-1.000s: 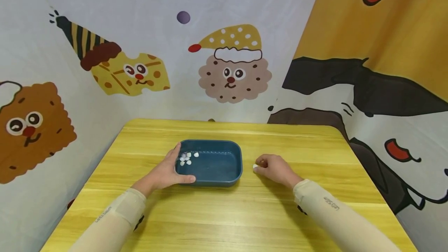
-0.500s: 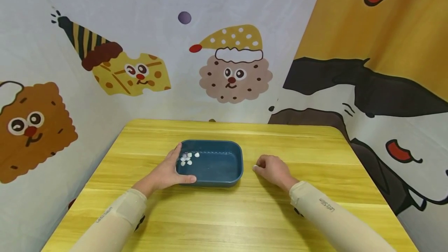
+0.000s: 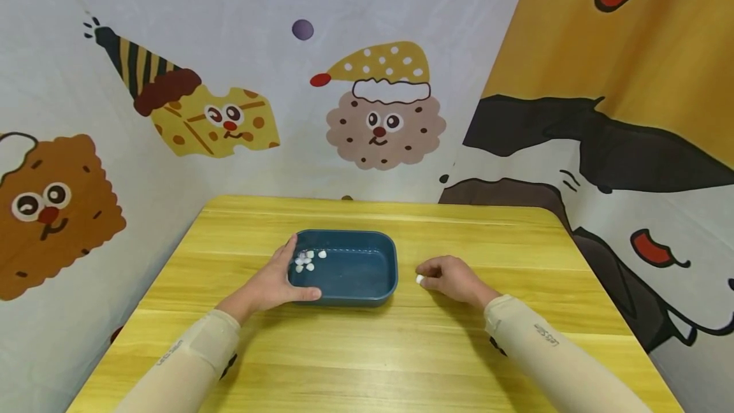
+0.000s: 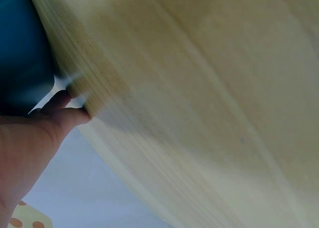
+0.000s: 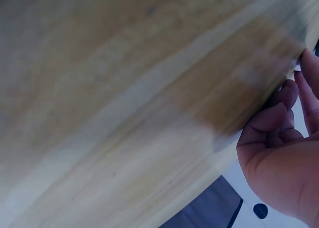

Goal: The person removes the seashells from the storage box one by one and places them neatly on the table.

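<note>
My left hand (image 3: 271,283) grips the left end of a dark blue rectangular dish (image 3: 355,273), its thumb along the front rim and its fingers at the left side. Several small white pieces (image 3: 310,267) lie in the left part of the dish; their exact kind is too small to tell. Just right of the dish, my right hand (image 3: 452,279) pinches a small white piece (image 3: 420,279) between thumb and fingertips, low over the table. In the left wrist view, the dish's side (image 4: 22,48) shows beside the hand. The right wrist view hardly shows the piece.
Both hands are over a yellow wood-grain table (image 3: 344,362). Behind it and at the sides hangs a cloth (image 3: 246,18) printed with cartoon food figures, close to the table's back edge.
My right hand shifts slightly toward me, and the white piece at its fingertips shows more fully now. The left hand and the dish stay where they were.
</note>
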Motion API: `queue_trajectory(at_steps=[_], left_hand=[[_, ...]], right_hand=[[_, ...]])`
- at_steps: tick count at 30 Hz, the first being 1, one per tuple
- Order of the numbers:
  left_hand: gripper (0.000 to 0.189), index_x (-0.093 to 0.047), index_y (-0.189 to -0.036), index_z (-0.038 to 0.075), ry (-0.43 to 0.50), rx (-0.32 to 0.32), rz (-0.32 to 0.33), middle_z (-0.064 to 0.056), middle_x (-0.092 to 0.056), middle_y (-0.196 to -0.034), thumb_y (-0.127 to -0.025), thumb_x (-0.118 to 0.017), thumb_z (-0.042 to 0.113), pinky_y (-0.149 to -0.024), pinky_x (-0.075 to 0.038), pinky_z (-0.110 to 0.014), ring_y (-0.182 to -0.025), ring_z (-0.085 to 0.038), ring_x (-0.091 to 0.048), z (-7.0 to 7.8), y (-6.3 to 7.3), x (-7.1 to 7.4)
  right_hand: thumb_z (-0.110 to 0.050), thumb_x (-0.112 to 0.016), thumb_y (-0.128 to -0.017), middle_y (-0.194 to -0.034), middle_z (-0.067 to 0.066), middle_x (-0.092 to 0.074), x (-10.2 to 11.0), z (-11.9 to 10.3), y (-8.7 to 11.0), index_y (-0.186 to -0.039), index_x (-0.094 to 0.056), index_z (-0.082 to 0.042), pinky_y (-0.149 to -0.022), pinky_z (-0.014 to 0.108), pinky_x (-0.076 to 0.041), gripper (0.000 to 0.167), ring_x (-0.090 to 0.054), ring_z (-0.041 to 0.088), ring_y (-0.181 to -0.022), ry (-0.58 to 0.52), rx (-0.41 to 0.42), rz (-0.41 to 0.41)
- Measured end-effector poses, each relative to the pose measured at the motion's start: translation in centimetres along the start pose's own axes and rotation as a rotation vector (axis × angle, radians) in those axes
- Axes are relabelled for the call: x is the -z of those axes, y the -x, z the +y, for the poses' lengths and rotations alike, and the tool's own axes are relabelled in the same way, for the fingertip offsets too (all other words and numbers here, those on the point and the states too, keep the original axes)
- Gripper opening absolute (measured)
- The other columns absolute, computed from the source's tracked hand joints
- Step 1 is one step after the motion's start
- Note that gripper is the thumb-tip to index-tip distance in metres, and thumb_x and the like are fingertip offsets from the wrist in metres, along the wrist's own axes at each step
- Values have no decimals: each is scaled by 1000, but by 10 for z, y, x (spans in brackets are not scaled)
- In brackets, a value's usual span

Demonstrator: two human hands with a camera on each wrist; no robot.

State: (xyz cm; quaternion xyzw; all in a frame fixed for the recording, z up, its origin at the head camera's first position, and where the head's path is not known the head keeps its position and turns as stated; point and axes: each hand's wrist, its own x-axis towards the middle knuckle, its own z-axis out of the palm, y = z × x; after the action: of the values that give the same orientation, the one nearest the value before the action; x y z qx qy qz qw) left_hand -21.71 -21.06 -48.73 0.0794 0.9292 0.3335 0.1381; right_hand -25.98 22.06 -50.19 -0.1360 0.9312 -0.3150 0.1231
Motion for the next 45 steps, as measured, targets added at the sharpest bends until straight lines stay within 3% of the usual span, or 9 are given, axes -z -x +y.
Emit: queue_trajectory(at_steps=[9, 38, 45], left_hand=[[145, 17, -171, 28, 8, -3, 1, -16, 3, -182, -78, -84, 73, -123, -29, -75, -165, -51, -12, -1, 0, 0], [144, 16, -172, 27, 11, -3, 12, -16, 3, -182, -79, -85, 71, -124, -29, -75, -165, -50, -13, 2, 3, 2], [142, 15, -172, 25, 11, -6, 6, -16, 2, -182, -81, -85, 69, -124, -28, -74, -165, -50, -13, 2, 4, 2]], right_hand=[[-28, -82, -97, -101, -9, -75, -2, -1, 1, -105, -81, -25, -87, 33, -54, 8, -63, 10, -91, -5, -17, 9], [-27, -82, -96, -98, -8, -75, -2, -4, -2, -104, -82, -23, -85, 33, -53, 8, -62, 10, -90, 11, -9, 19], [-29, -83, -95, -103, -4, -76, 2, -1, -1, -113, -82, -17, -82, 32, -54, 22, -62, 12, -91, -50, 12, 12]])
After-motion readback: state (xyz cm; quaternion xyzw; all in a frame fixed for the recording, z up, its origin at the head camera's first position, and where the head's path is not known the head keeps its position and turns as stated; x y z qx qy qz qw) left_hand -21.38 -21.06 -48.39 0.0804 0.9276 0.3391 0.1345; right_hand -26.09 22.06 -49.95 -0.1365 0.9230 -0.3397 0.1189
